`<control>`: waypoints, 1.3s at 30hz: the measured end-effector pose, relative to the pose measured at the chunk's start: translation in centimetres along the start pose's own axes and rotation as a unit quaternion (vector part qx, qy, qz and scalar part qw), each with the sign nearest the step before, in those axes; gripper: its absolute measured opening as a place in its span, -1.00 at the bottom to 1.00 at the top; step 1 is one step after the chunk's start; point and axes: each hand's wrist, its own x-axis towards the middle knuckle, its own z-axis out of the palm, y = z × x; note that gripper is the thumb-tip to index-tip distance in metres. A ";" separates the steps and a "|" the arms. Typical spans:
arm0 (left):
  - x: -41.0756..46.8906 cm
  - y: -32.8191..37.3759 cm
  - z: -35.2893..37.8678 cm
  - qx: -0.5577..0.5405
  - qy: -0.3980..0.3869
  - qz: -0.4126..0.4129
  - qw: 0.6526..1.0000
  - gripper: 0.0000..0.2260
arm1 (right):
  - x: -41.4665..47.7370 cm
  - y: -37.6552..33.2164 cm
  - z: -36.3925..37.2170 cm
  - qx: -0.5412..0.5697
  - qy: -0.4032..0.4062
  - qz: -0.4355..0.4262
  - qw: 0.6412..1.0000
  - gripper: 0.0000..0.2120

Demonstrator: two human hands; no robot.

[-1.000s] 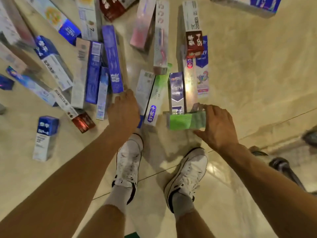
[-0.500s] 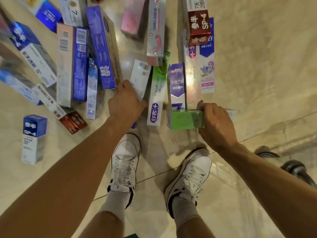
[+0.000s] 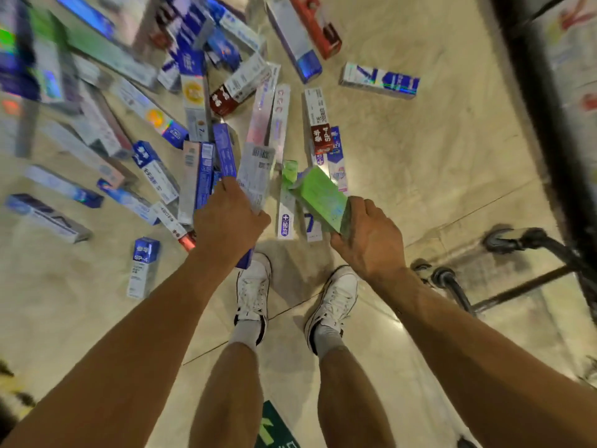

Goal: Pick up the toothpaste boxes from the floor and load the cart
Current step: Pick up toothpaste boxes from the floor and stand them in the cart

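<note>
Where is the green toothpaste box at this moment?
The green toothpaste box is just right of centre in the head view, gripped by the right hand, tilted above other boxes on the floor.

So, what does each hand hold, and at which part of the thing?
The left hand grips a white box with a barcode at its near end. The right hand grips a green box, also at its near end.
</note>
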 end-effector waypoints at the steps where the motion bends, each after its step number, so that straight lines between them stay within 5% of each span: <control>1: -1.0 0.6 -3.2 -0.003 0.016 0.013 1.000 -0.42 | -0.9 -0.9 -2.8 0.000 0.000 0.008 1.000 -0.45; 8: -10.8 4.2 -26.4 -0.011 0.067 0.103 0.992 -0.51 | -10.2 -7.4 -23.9 -0.002 0.020 0.067 0.998 -0.48; 12: -17.3 5.5 -38.1 -0.002 0.098 0.134 0.986 -0.30 | -17.0 -10.1 -34.4 -0.006 0.065 0.088 0.994 -0.45; 20: -26.7 8.1 -53.1 0.010 0.078 0.216 0.973 -0.32 | -27.8 -13.1 -48.9 -0.010 0.164 0.165 0.972 -0.46; 28: -33.3 15.3 -57.1 0.061 0.051 0.371 0.925 -0.32 | -39.6 -11.3 -53.1 0.068 0.219 0.319 0.919 -0.40; 39: -48.7 29.4 -52.9 0.111 0.035 0.511 0.851 -0.39 | -59.5 -1.3 -50.6 0.156 0.279 0.497 0.807 -0.48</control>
